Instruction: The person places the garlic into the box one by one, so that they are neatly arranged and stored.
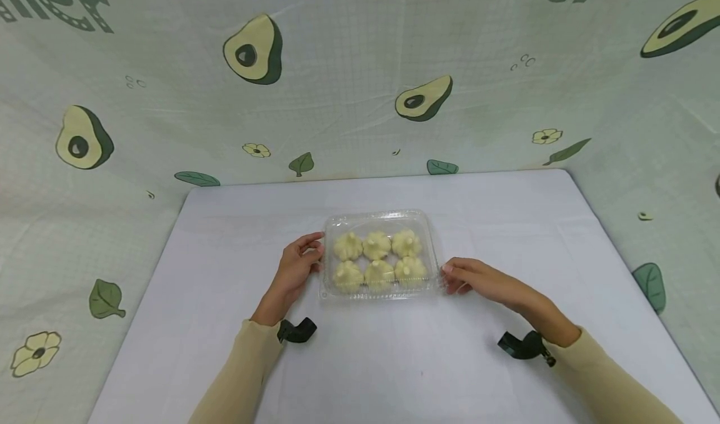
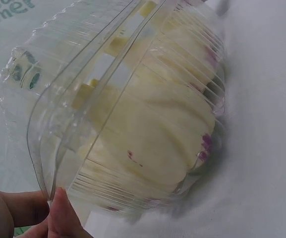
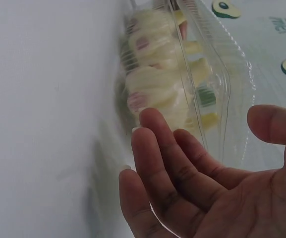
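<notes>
A clear plastic clamshell box (image 1: 378,218) lies on the white tabletop, its lid down over several pale garlic bulbs (image 1: 379,275) in two rows. At the box's left side is my left hand (image 1: 295,263); in the left wrist view its thumb (image 2: 63,213) and a finger pinch the corner of the clear rim. My right hand (image 1: 472,280) is by the near right corner of the box. Its fingers (image 3: 155,163) are loosely bent beside the box wall in the right wrist view, with the thumb (image 3: 271,124) held apart from them. Purple marks show on the bulbs.
The white table (image 1: 360,361) spreads around the box. Behind it and at the sides hangs a pale cloth (image 1: 337,99) printed with avocados, leaves and flowers. A black wrist mount (image 1: 298,330) sits on the left wrist, another black mount (image 1: 525,346) on the right.
</notes>
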`<state>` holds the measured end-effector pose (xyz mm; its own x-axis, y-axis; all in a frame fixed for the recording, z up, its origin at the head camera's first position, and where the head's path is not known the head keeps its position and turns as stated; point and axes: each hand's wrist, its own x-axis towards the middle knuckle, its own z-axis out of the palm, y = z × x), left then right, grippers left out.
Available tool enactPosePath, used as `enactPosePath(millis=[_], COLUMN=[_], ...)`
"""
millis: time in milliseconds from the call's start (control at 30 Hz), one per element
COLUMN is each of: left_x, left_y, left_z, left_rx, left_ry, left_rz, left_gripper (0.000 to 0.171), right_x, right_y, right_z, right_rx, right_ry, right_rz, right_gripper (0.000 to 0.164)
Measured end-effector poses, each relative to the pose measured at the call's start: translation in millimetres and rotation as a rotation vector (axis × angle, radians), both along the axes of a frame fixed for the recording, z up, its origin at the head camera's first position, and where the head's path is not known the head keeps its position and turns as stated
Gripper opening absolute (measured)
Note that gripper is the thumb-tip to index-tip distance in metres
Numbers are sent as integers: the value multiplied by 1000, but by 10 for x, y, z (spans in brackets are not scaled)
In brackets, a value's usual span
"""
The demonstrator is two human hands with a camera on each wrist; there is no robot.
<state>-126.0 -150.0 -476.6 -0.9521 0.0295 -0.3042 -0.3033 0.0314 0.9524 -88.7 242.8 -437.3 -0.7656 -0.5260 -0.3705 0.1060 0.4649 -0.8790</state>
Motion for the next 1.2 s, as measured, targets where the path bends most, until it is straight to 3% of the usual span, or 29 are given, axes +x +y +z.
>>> enactPosePath(millis=[267, 1200], left_x=[-25, -74], left_y=[10, 6], left_z=[23, 27], left_rx=[5, 29], left_ry=[4, -9], left_rz=[3, -11], left_gripper=[40, 41], right_x=[21, 34], right_y=[19, -61], right_z=[-87, -202], right_rx=[-102, -173], right_ry=[-101, -179], right_rz=[80, 26], right_gripper=[36, 39])
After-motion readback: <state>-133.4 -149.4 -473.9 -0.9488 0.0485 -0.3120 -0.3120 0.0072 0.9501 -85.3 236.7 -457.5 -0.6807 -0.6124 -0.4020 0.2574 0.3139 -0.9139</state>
